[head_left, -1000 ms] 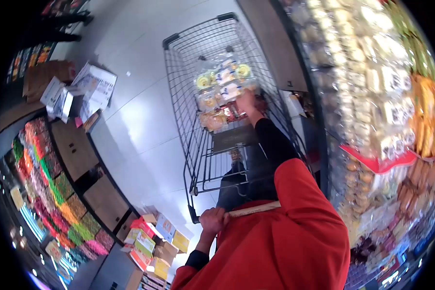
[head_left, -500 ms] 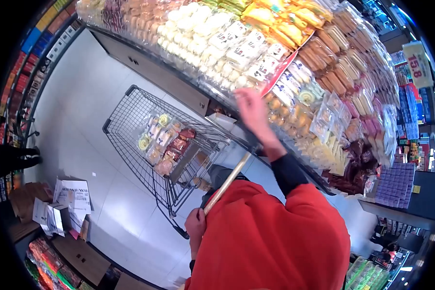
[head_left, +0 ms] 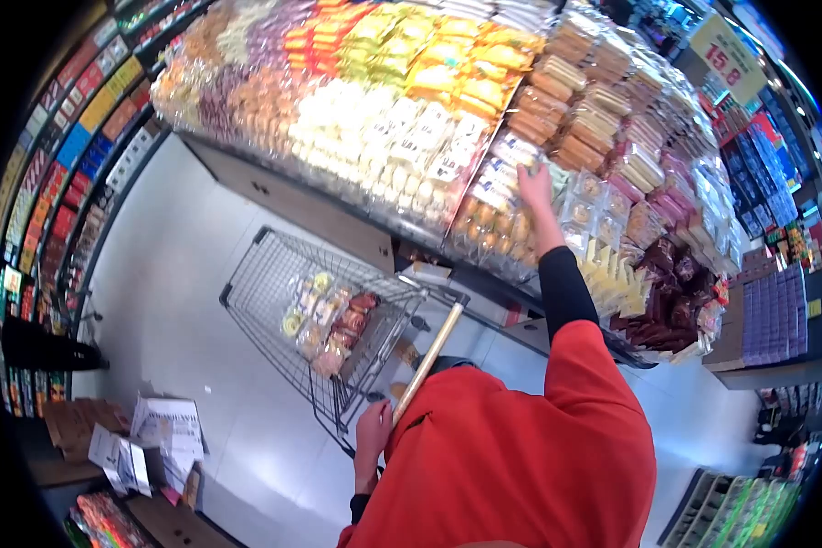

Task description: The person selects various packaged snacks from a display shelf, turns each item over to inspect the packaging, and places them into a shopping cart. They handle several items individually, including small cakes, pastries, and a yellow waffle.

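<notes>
My left hand [head_left: 373, 427] is closed at the near end of the shopping cart's pale handle [head_left: 434, 347]. Past the handle, the wire cart [head_left: 279, 274] holds clear packs of baked goods [head_left: 315, 301] and dark red packets [head_left: 354, 315]. My right arm stretches over the display, and my right hand [head_left: 536, 187] rests at the blue-and-white wrapped bread packs [head_left: 500, 178], fingers slightly apart. Whether a pack is pinched there is hard to see. Just in front of that hand lie packs of small round brown buns [head_left: 493, 228].
The long display [head_left: 329, 119] is heaped with wrapped breads and yellow packets [head_left: 466, 68]. A price sign [head_left: 726, 59] hangs at upper right. Opened cardboard boxes [head_left: 164, 429] stand at lower left, shelves [head_left: 73, 164] line the left side, and a dark-clothed person [head_left: 46, 345] is partly visible there.
My right hand has moved from above the display's front edge farther over it, down to the blue-and-white packs. My view has shifted; my left hand stays at the cart handle.
</notes>
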### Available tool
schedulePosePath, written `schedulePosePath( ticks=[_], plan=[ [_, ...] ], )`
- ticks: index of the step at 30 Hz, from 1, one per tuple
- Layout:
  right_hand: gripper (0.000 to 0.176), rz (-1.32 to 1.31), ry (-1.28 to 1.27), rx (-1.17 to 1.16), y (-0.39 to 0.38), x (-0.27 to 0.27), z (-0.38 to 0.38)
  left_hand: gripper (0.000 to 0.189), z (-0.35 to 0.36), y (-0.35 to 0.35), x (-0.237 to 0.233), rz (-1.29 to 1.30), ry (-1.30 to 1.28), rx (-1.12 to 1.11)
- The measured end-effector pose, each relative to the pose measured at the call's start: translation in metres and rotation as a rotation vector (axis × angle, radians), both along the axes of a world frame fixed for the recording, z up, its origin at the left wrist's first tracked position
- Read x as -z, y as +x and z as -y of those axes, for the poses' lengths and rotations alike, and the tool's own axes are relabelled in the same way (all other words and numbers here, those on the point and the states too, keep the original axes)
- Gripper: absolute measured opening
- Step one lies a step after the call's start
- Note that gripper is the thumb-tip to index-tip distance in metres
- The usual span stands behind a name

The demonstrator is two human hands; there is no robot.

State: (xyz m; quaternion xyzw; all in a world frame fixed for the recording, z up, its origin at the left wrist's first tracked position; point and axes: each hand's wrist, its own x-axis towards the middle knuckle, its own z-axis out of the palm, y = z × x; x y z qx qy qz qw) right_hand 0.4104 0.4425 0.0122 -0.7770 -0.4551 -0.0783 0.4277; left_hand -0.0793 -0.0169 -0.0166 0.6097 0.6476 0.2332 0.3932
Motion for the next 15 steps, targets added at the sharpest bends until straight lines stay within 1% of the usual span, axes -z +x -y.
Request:
schedulePosePath(
  ticks=[1,3,4,5,6,7,9,10,11,12,13,15],
  plan=[
    [0.061,0.005,0.024,0.021,0.011,0.001,-0.008,0.024,0.002,-0.002,0.001,-0.005,-0.02,0.004],
    [0.036,-1.213,0.043,-0.176,0.024,-0.021,-0.021,0.024,0.003,-0.007,-0.001,-0.013,-0.014,0.019],
    [0.036,-1.202,0.07,-0.183,0.026,-0.034,-0.022,0.024,0.001,-0.011,-0.002,-0.034,-0.031,0.012],
    [0.027,-1.12,0.014,-0.099,0.024,-0.043,-0.019,0.024,0.0,-0.014,-0.001,-0.027,-0.006,0.013],
    [0.022,-1.04,-0.049,-0.02,0.017,-0.049,-0.02,0.024,0.002,-0.017,-0.001,-0.011,-0.003,-0.029],
    [0.022,-1.038,-0.042,-0.038,0.019,-0.042,-0.026,0.024,0.004,-0.021,0.0,0.002,-0.005,-0.075],
    [0.017,-1.304,0.061,-0.061,0.023,-0.039,-0.033,0.024,0.008,-0.027,0.003,0.012,-0.007,-0.104],
    [0.017,-1.302,0.067,-0.072,0.019,-0.041,-0.035,0.024,0.01,-0.03,0.005,0.002,-0.001,-0.144],
    [0.015,-1.459,0.232,-0.132,0.016,-0.041,-0.036,0.024,0.01,-0.03,0.008,-0.007,0.001,-0.181],
    [0.013,-1.612,0.4,-0.191,0.01,-0.045,-0.03,0.024,0.011,-0.029,0.001,0.042,0.005,-0.208],
    [0.013,-1.612,0.411,-0.197,0.003,-0.059,-0.021,0.024,0.008,-0.028,0.004,0.043,0.016,-0.204],
    [0.009,-1.567,0.575,-0.395,-0.015,-0.087,0.005,0.024,0.013,-0.032,0.013,0.097,-0.001,-0.271]
  ],
)
